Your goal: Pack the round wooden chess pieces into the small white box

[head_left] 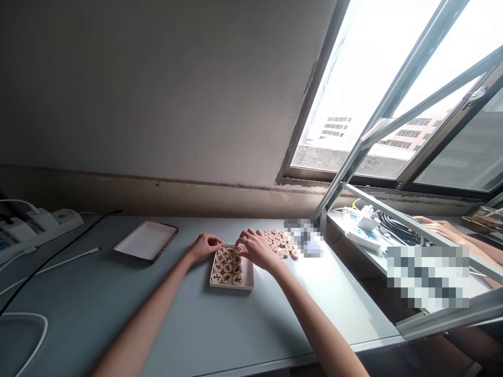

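A shallow open box (247,280) on the desk holds rows of round wooden Chinese chess pieces (227,267) with black characters. My left hand (205,246) is closed at the box's far left corner, thumb and fingers on its edge. Over the far right part of the box, my right hand (255,247) has its thumb and bent fingers around a Chinese chess piece (239,250). Just right of that hand lies a cluster of pieces with red characters (280,242), partly hidden behind it. The strip along the box's right side shows bare bottom.
An upturned box lid (146,241) lies at the left of the desk (184,324). Cables (58,267) and a power strip (43,228) are further left. A metal frame (373,204) borders the desk's right side; beyond it another person's hand (434,226) shows.
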Available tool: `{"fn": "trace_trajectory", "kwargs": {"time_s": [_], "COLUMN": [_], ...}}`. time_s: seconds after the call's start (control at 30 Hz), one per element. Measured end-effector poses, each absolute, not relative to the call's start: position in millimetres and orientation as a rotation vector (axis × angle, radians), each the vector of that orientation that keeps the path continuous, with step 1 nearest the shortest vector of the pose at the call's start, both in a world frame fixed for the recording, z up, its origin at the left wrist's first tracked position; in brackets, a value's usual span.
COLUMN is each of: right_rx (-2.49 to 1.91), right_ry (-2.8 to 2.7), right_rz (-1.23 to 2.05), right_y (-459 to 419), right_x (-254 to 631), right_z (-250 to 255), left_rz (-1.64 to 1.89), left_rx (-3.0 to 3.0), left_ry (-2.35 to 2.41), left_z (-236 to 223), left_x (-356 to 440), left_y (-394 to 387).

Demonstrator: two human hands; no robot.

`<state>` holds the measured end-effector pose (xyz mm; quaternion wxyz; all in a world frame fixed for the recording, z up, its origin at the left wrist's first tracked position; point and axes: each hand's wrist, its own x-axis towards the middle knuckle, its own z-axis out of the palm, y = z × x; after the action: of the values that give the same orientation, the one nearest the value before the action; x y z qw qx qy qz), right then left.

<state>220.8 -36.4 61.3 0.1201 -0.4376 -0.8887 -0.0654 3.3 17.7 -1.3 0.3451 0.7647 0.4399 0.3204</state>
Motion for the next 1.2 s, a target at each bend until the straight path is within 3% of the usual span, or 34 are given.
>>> {"fn": "trace_trajectory", "kwargs": {"time_s": [0.33, 0.47, 0.63, 1.2], "right_rx": [-1.702, -1.522, -1.221, -1.240], "right_ry": [-2.378, -2.433, -2.764, -2.572], "right_rz": [-0.312, -0.297, -0.032, 0.231], "right_y": [-15, -38, -63, -49], "right_x": [263, 245, 217, 229], "right_z": [50, 58, 69, 58], "left_rz": [0.847, 0.857, 0.871, 0.877], "left_rx": [1.893, 1.877, 1.899, 1.896], "left_ry": [1.088, 1.077, 1.065, 1.069], "left_z": [-1, 1, -1, 1], "left_x": [2, 3, 2, 3], "left_y": [18, 17, 20, 16]}}
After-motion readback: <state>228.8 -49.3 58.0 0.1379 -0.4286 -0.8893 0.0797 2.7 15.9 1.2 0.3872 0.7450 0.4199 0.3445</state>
